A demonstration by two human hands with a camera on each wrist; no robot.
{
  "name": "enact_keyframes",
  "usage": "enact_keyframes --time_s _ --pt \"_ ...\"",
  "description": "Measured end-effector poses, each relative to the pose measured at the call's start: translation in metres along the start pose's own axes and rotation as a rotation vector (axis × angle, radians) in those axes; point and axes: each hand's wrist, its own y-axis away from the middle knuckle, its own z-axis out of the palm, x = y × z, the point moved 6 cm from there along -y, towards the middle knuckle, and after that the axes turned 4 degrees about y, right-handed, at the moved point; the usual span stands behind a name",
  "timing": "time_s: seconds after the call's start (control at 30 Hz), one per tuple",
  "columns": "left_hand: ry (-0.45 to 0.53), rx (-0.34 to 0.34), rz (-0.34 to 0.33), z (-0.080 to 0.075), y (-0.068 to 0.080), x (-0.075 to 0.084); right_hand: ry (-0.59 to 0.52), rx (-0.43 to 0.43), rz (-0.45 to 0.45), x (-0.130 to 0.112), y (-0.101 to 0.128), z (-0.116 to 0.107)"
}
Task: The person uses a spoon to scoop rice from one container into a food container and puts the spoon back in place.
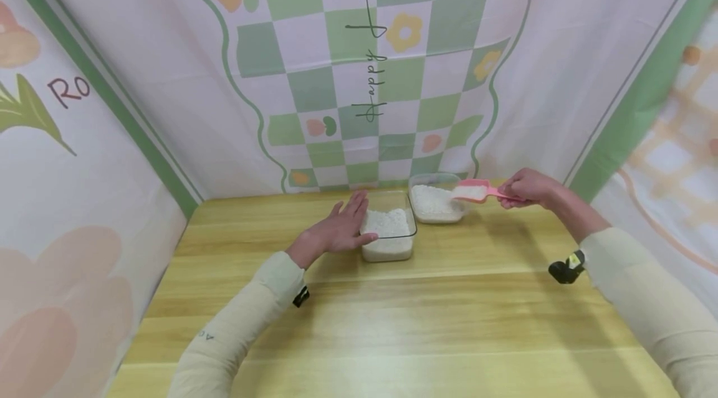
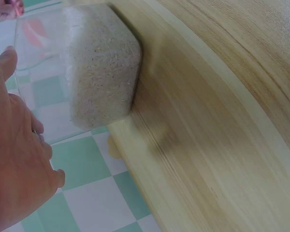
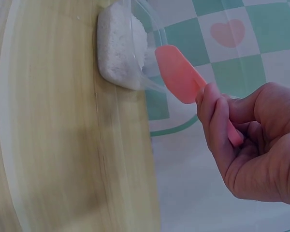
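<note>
Two clear plastic containers of white rice stand at the back of the wooden table: a near one (image 1: 389, 233) (image 2: 99, 63) and a far one (image 1: 434, 202) (image 3: 121, 46). My left hand (image 1: 343, 228) (image 2: 19, 159) rests flat with straight fingers against the near container's left wall. My right hand (image 1: 526, 188) (image 3: 246, 145) grips the handle of a pink scoop (image 1: 477, 191) (image 3: 183, 77), which is loaded with rice and hangs over the far container's right edge.
The wooden table (image 1: 392, 323) stretches toward me in front of the containers. A checkered green and white cloth backdrop (image 1: 359, 61) closes the back, and printed cloth walls stand at both sides.
</note>
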Motion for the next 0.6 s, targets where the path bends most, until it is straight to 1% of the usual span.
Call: enact_keyframes --time_s 0.2,0.33,0.6 --pt "0.002 0.001 0.001 0.0 0.0 0.0 0.043 0.017 -0.003 -0.001 -0.001 -0.003" --pt "0.0 0.003 0.004 -0.001 0.0 0.001 0.045 0.029 -0.011 -0.005 -0.002 -0.004" --pt "-0.002 0.002 0.013 -0.002 0.002 0.002 0.087 0.077 -0.01 -0.012 -0.008 -0.005"
